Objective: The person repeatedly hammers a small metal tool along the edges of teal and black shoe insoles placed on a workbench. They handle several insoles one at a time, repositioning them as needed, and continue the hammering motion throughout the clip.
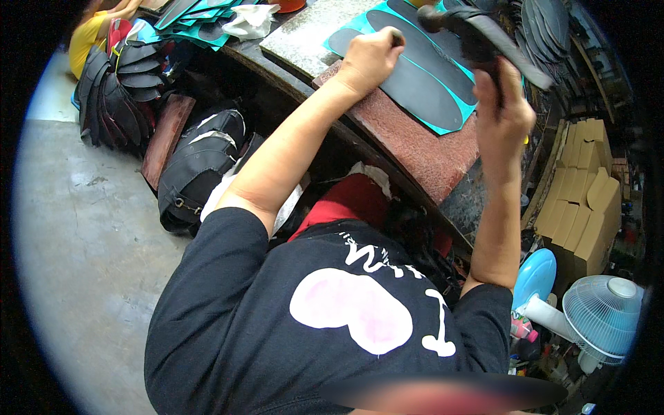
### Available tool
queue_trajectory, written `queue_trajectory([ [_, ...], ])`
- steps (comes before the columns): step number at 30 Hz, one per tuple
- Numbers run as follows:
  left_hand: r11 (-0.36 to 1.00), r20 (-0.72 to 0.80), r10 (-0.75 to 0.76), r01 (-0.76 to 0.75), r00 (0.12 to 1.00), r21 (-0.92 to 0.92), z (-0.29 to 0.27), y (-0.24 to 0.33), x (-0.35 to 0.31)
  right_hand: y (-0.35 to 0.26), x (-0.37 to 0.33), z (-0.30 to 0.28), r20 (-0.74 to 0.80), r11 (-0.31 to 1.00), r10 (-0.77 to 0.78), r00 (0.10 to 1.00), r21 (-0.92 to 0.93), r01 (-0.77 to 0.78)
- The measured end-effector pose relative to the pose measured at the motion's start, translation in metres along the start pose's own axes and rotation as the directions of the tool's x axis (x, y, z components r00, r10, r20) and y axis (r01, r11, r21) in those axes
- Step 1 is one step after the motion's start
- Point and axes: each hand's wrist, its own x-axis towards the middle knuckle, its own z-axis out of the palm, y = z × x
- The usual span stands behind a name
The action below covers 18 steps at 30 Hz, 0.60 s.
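Observation:
My left hand (pixel 373 57) is closed in a fist over a teal sheet (pixel 453 126) that bears dark grey sole-shaped pieces (pixel 423 86). Something small and dark shows at its fingertips, too unclear to name. Raised above the sheet's right side, my right hand (pixel 505 97) grips a hammer (pixel 477 38) with a dark, rounded end and a long grey curved part. Motion blurs the hammer. Under the sheet lies a reddish, rough-surfaced slab (pixel 418 149), and a pale speckled slab (pixel 294 41) sits to its left.
Black curved pieces (pixel 114 97) stand fanned at the left, beside a person in yellow (pixel 84 45). A black bag (pixel 200 166) is below the bench. More teal sheets (pixel 194 21) lie at the far left. Cardboard boxes (pixel 577 200) and a blue fan (pixel 602 318) stand at the right.

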Motion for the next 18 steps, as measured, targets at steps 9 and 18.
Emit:
queue_trajectory([
  [9, 0.824, 0.005, -0.348, 0.308, 0.938, -0.476, 0.009, -0.011, 0.000, 0.016, -0.005, -0.010, 0.139, 0.969, 0.171, 0.975, -0.204, -0.141],
  [18, 0.979, 0.080, 0.153, -0.162, 0.985, 0.126, 0.011, 0.017, -0.007, 0.009, -0.011, 0.003, 0.193, 0.950, 0.170, 0.966, -0.291, -0.109],
])
